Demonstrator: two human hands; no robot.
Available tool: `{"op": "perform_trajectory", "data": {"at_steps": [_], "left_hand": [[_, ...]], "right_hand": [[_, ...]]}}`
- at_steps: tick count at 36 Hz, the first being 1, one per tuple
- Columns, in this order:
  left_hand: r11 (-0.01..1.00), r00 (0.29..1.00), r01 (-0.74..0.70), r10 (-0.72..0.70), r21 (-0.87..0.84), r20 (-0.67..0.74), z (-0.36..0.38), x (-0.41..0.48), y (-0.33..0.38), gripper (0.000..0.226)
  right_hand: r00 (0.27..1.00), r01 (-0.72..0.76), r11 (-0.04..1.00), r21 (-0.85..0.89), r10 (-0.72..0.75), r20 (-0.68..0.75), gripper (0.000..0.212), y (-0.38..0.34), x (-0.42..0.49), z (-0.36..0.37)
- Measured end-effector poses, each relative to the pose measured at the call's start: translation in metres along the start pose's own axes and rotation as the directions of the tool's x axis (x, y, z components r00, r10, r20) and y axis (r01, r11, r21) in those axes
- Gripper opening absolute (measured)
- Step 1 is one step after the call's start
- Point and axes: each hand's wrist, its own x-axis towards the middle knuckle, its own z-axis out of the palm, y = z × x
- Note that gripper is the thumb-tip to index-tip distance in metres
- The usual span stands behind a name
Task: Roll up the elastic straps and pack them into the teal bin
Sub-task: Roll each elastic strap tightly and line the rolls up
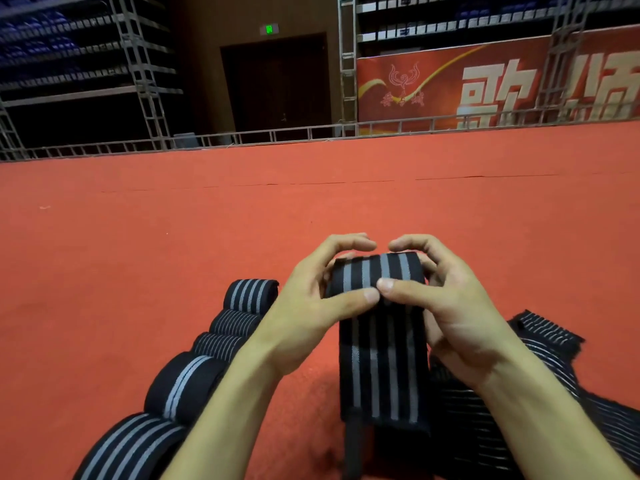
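- Down on the red carpeted floor [173, 220], we're rolling up a black elastic strap with grey stripes [379, 271]. Looks like we're mid-roll: the rolled part is sitting up in front of us and the loose tail is hanging down toward us.
- Our left hand [311, 306] is curling round the roll's left end and our right hand [446, 306] is gripping the right end, with both thumbs pressing on the front and meeting in the middle.
- Next up, we reckon, is turning the roll over while keeping the tail taut and the edges lined up.
- Finished striped rolls [187, 379] are sitting in a row on our left, and a heap of unrolled straps [540, 344] is lying on our right.
- No teal bin is showing, so packing is probably waiting.
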Motion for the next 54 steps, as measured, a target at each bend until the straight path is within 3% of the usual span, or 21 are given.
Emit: {"op": "perform_trajectory", "data": {"at_steps": [7,13,16,21,27,30,34,38,47,54], "left_hand": [[0.979,0.977,0.204,-0.203,0.009,-0.066,-0.001,0.001,0.003,0.049],[0.994,0.996,0.024,-0.015,0.102,-0.093,-0.003,-0.001,0.007,0.064],[0.987,0.992,-0.059,0.075,0.148,-0.101,-0.003,-0.001,0.009,0.064],[0.967,0.985,-0.127,0.15,0.221,-0.09,0.0,-0.001,0.007,0.066],[0.996,0.998,0.055,-0.054,0.066,-0.025,-0.006,-0.002,0.002,0.072],[0.978,0.981,0.194,-0.195,-0.077,-0.005,-0.008,-0.001,0.003,0.065],[0.929,0.95,0.297,-0.312,-0.22,-0.034,-0.004,0.001,0.008,0.046],[0.935,0.949,0.259,-0.292,-0.242,-0.115,-0.006,0.003,0.006,0.045],[0.955,0.963,0.194,-0.229,-0.224,-0.14,-0.015,0.003,-0.004,0.058],[0.923,0.94,0.308,-0.333,-0.231,-0.079,-0.021,-0.003,-0.029,0.061]], "right_hand": [[0.992,0.117,0.993,-0.034,-0.115,0.049,0.063,0.002,-0.001,-0.001],[0.998,0.025,1.0,0.01,-0.025,0.061,0.08,0.001,0.0,0.001],[0.992,-0.069,0.993,0.1,0.058,0.115,0.069,-0.002,-0.002,0.0],[0.998,-0.057,0.998,-0.025,0.058,0.034,0.057,0.0,-0.002,0.002],[0.997,0.076,0.991,-0.109,-0.072,0.042,0.061,0.005,0.0,-0.004],[0.99,0.132,0.977,-0.167,-0.123,0.062,0.066,0.006,0.002,-0.01],[0.984,0.174,0.945,-0.276,-0.158,0.079,0.056,0.006,0.002,-0.011],[0.986,0.166,0.928,-0.334,-0.145,0.087,0.058,0.008,0.002,-0.011],[0.999,-0.035,0.963,-0.267,0.044,0.026,0.055,0.01,0.004,-0.015],[0.999,-0.022,0.837,-0.547,0.039,0.02,0.065,0.024,0.004,-0.022]]}}
